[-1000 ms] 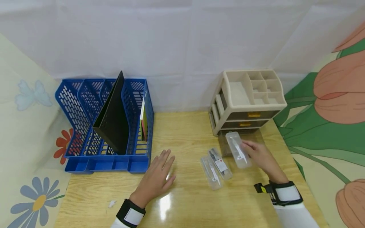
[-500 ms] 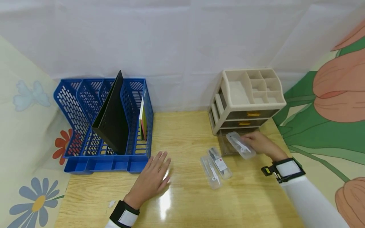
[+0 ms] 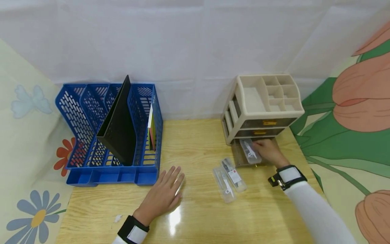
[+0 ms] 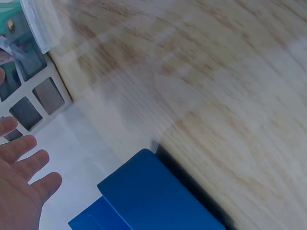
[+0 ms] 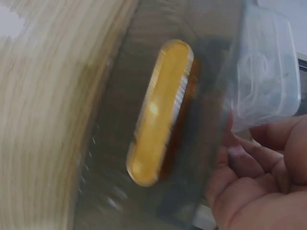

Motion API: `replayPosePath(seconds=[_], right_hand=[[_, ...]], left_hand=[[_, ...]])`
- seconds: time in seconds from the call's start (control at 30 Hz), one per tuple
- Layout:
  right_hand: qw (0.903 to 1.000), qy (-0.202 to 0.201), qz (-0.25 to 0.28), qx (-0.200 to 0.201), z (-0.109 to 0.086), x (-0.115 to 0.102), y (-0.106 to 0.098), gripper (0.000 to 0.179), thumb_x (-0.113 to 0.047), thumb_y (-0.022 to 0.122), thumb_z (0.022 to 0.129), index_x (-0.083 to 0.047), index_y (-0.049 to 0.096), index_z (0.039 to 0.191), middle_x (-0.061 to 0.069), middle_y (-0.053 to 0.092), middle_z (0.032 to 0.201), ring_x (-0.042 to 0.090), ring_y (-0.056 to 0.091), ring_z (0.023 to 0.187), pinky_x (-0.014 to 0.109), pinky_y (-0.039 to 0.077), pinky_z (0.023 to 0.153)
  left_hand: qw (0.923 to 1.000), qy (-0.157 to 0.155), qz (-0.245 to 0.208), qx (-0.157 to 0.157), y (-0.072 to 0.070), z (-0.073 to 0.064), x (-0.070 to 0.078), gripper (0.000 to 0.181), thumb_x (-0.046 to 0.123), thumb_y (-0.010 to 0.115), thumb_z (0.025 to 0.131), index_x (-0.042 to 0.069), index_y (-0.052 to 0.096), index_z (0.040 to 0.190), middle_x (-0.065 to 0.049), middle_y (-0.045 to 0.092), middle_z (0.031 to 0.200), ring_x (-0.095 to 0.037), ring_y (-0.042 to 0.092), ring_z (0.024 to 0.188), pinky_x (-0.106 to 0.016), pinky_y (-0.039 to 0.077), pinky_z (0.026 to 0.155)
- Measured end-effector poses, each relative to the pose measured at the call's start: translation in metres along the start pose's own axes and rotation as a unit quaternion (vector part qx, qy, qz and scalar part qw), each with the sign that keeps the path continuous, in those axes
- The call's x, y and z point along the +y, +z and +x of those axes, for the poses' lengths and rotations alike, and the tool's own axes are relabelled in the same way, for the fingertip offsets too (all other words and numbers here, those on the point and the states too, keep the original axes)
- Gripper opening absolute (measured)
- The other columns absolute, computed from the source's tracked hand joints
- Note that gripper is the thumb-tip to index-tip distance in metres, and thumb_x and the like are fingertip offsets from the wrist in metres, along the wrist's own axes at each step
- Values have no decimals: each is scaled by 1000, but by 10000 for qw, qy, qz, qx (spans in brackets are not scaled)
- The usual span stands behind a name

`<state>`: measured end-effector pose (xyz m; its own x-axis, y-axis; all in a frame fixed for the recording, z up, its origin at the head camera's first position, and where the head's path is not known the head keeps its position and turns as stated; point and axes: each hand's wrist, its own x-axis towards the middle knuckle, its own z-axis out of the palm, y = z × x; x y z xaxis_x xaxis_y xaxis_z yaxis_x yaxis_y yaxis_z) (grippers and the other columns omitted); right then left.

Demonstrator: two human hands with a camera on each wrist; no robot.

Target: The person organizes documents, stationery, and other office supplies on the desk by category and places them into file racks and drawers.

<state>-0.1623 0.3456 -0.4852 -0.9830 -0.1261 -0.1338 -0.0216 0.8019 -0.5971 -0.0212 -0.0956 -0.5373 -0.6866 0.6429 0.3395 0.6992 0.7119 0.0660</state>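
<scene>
In the head view my right hand (image 3: 269, 152) holds a clear plastic case (image 3: 250, 151) by its side, inside the pulled-out bottom drawer (image 3: 239, 157) of a cream desktop organizer (image 3: 253, 98). A pale tool with a white tag shows inside the case. The right wrist view has the drawer's gold handle (image 5: 160, 112) in front, with the case and my curled fingers behind the smoky front panel. My left hand (image 3: 161, 196) is flat with fingers spread near the front corner of the blue file rack (image 3: 114, 175), holding nothing.
Two more clear cases lie side by side on the table: one with a white label (image 3: 234, 174), one with a white-tagged tool (image 3: 224, 185). A black folder (image 3: 120, 128) and thin booklets (image 3: 152, 130) stand in the rack. A white scrap (image 3: 117, 218) lies at the front left.
My right hand has moved the clear case back and down, from over the drawer's front into the drawer. My left hand stays nearly still.
</scene>
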Motion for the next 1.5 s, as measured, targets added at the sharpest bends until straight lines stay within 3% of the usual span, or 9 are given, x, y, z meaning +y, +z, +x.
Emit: replayPosePath(seconds=[0.2,0.37,0.57,0.83,0.93,1.03,1.27,1.4,1.5], right_hand=[[9983,432,301,-239,8,1,17,39,-21,49,101,14,61,114,29,66,96,28,62,77,41,55,66],[9968,651,-346,-303,10,3,27,47,-32,50,100,7,58,124,25,69,102,27,66,78,44,56,69],[9955,492,-791,-169,11,-2,34,41,-30,51,99,3,62,121,25,69,104,32,64,83,48,54,70],[9950,312,-940,-85,11,-6,40,37,-26,52,99,3,62,120,22,69,97,25,61,71,39,52,58],[9957,48,-908,165,3,-11,39,35,-21,53,97,6,62,118,27,67,102,32,63,79,47,54,66],[9931,-303,-919,658,-10,-20,41,30,-13,55,94,7,63,115,30,64,102,40,62,87,56,52,73],[9689,-1361,-664,1955,-39,-43,51,20,0,62,86,7,67,104,20,63,87,31,60,76,48,54,62],[9602,-1752,-85,2174,-56,-55,58,20,8,62,83,7,66,103,15,63,86,24,59,76,42,55,58],[9607,-1874,-7,2049,-67,-61,65,21,8,62,83,6,66,104,12,62,87,21,58,77,38,56,57]], left_hand=[[9999,10,71,-88,0,0,0,64,35,59,88,4,45,143,-21,42,150,-37,34,139,-56,38,108],[10000,6,9,-82,1,2,2,64,34,59,88,3,45,143,-22,43,149,-39,36,138,-56,41,106],[9998,-117,-54,-137,2,5,4,64,34,59,89,3,44,143,-22,42,150,-38,36,138,-55,39,108],[9992,-288,-105,-251,8,7,4,64,33,58,90,5,42,145,-21,41,151,-38,35,138,-53,38,109],[9987,-396,-208,-257,11,9,5,63,33,59,90,6,42,144,-20,42,150,-37,37,137,-52,38,110],[9980,-481,-350,-213,14,13,5,63,32,60,90,5,41,144,-20,44,148,-37,41,134,-51,40,108],[9927,-799,-902,38,18,24,7,63,27,63,89,3,43,143,-19,51,141,-31,53,120,-47,49,97],[9897,-950,-1068,24,20,30,9,59,29,61,91,4,44,143,-18,54,136,-29,53,117,-45,50,97],[9886,-1000,-1115,143,23,35,11,57,30,60,92,5,46,141,-16,57,132,-28,54,114,-43,50,96]])
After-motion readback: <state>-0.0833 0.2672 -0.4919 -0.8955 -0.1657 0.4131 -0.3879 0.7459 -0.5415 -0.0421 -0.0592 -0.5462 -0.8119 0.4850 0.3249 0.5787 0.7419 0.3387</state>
